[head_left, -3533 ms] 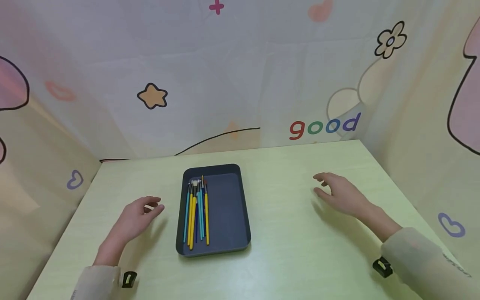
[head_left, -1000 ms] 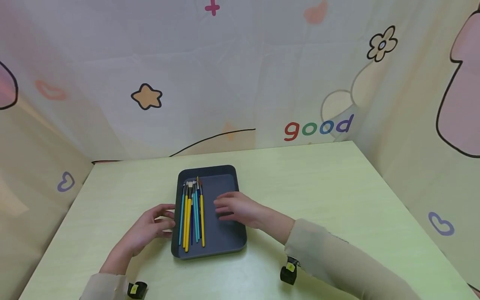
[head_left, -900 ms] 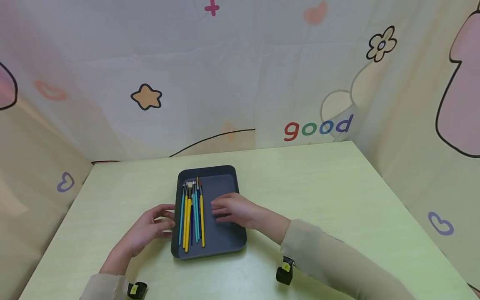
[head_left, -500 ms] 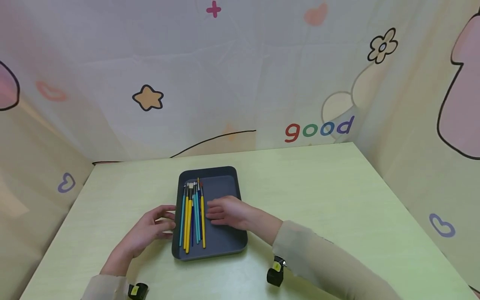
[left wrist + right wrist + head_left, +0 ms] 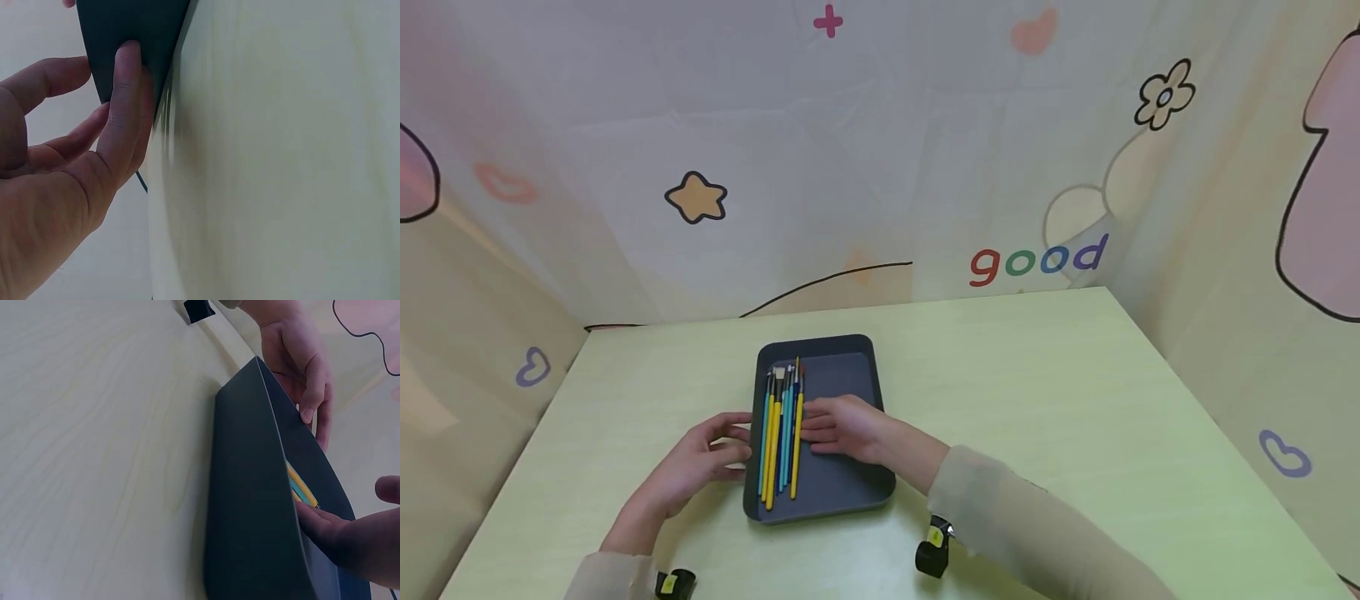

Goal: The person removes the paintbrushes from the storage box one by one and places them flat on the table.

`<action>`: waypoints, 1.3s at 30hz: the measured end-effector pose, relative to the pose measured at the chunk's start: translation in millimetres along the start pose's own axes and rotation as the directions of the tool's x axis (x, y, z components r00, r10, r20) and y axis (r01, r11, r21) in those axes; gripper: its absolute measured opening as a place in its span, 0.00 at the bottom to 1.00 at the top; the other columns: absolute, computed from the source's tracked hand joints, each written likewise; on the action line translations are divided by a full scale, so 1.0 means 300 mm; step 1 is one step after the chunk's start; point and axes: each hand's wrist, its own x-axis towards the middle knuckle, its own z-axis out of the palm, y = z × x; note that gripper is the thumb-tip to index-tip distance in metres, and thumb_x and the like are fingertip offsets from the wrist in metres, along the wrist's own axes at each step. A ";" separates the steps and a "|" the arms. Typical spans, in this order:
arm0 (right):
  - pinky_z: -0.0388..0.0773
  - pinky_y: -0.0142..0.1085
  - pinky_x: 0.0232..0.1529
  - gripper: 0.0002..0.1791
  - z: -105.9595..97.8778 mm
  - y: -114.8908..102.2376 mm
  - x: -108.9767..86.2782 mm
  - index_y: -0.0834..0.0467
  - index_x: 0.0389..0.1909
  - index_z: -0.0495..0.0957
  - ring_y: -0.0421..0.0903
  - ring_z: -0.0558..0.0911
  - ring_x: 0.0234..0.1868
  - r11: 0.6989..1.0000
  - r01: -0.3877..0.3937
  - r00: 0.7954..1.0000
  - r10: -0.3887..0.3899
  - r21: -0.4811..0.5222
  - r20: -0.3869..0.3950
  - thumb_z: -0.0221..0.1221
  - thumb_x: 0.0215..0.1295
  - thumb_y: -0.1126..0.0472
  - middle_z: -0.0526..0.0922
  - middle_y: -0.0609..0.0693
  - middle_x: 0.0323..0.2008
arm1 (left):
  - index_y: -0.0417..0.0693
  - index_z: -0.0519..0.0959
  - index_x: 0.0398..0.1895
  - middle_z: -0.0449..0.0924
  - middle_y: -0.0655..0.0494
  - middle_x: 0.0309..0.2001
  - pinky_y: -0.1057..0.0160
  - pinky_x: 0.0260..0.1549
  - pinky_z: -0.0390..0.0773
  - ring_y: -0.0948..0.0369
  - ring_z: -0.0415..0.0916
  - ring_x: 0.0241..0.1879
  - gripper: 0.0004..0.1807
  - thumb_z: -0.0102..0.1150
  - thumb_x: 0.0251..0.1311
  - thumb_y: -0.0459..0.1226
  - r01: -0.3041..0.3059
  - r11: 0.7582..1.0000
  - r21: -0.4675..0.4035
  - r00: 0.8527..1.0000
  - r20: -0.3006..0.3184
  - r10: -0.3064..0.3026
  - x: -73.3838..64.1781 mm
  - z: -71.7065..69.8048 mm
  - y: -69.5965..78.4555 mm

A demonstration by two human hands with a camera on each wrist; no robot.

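Several paintbrushes [image 5: 771, 454] with yellow, turquoise and dark blue handles lie side by side in a dark grey tray [image 5: 859, 487], bunched along its left side, bristles toward the back. My right hand [image 5: 846, 429] reaches into the tray over its right rim. Its fingers are extended and their tips touch the rightmost yellow brush. At the tray's outer left side is my left hand [image 5: 688, 467]. In the left wrist view, fingertips of the left hand [image 5: 75, 156] rest against the tray wall [image 5: 140, 19]. The right wrist view shows only the ends of some brushes [image 5: 301, 482].
The tray stands on a pale wooden-patterned table [image 5: 1015, 383]. A printed cloth curtain [image 5: 820, 167] rises behind the table and along both sides. A black wrist camera [image 5: 932, 547] hangs below the right sleeve, another [image 5: 676, 583] by the left sleeve.
My right hand has come in from the right and slid left across the tray floor. The brushes on the right have shifted slightly left, closer together. My left hand has come to the tray's side.
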 end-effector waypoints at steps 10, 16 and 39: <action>0.71 0.53 0.66 0.27 0.021 0.008 0.030 0.73 0.71 0.63 0.61 0.75 0.66 1.000 0.004 1.000 -0.004 0.016 -0.003 0.50 0.80 0.59 0.74 0.68 0.64 | 0.32 0.62 0.73 0.70 0.33 0.58 0.51 0.45 0.85 0.48 0.78 0.50 0.30 0.56 0.69 0.29 -0.034 0.999 -0.006 0.999 0.012 0.034 0.001 -0.007 -0.009; 0.75 0.51 0.64 0.26 0.023 0.018 0.057 0.71 0.71 0.65 0.60 0.77 0.63 1.000 0.014 1.000 -0.014 0.010 -0.023 0.50 0.80 0.59 0.77 0.66 0.61 | 0.32 0.63 0.73 0.70 0.34 0.57 0.50 0.46 0.85 0.48 0.78 0.50 0.30 0.56 0.69 0.29 -0.029 1.000 -0.001 0.999 0.014 0.029 0.003 -0.001 -0.004; 0.86 0.42 0.42 0.18 0.100 0.058 0.137 0.75 0.57 0.76 0.52 0.88 0.42 0.966 0.133 0.976 -0.166 -0.220 -0.140 0.63 0.68 0.73 0.86 0.57 0.40 | 0.34 0.63 0.73 0.70 0.33 0.57 0.51 0.45 0.85 0.48 0.79 0.49 0.30 0.56 0.69 0.29 -0.036 0.999 -0.004 0.999 0.027 0.036 -0.001 0.000 -0.006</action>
